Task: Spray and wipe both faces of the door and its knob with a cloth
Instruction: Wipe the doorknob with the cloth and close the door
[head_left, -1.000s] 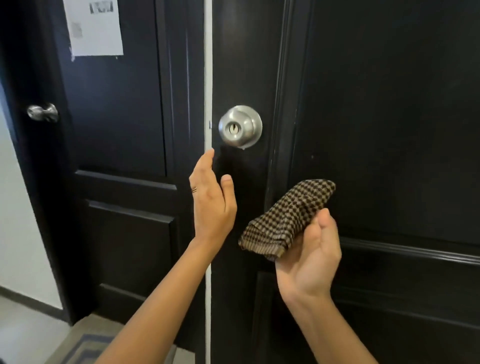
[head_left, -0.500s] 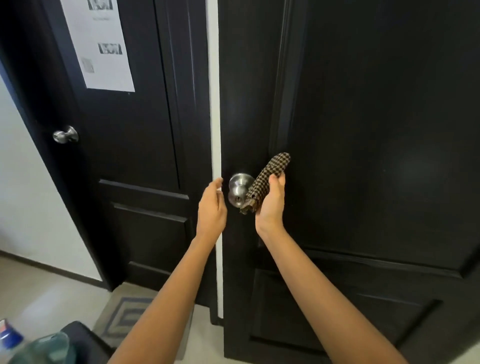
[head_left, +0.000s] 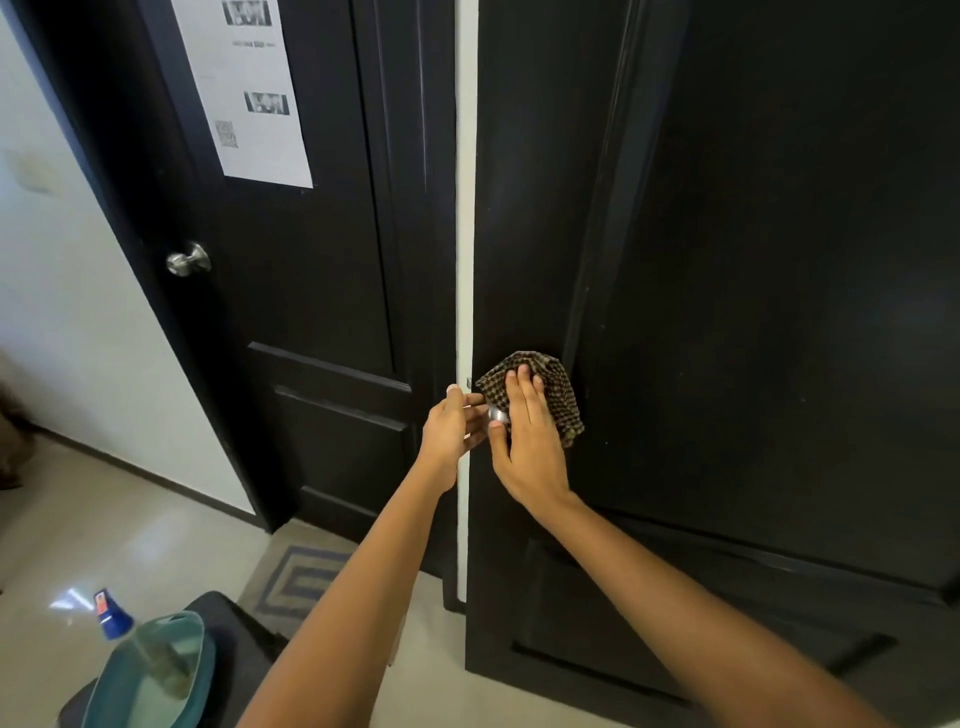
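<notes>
The black door (head_left: 753, 260) fills the right half of the view, its white edge (head_left: 466, 208) facing me. Its silver knob (head_left: 497, 414) is mostly hidden under a brown checkered cloth (head_left: 563, 397). My right hand (head_left: 530, 441) lies over the cloth and presses it on the knob with straight fingers, the thumb beside the bare bit of knob. My left hand (head_left: 451, 427) grips the door's edge just left of the knob, with the thumb reaching towards the cloth's corner.
A second black door (head_left: 311, 260) with its own knob (head_left: 188, 260) and a taped paper sheet (head_left: 249, 88) stands at the left. A spray bottle (head_left: 111, 618) with a blue cap sits at the bottom left by a black stool (head_left: 234, 634). A patterned mat (head_left: 301, 577) lies on the floor.
My right hand carried the cloth up from below the knob and laid it over the knob. My left hand closed in on the door's edge. The view pulled back and tilted down.
</notes>
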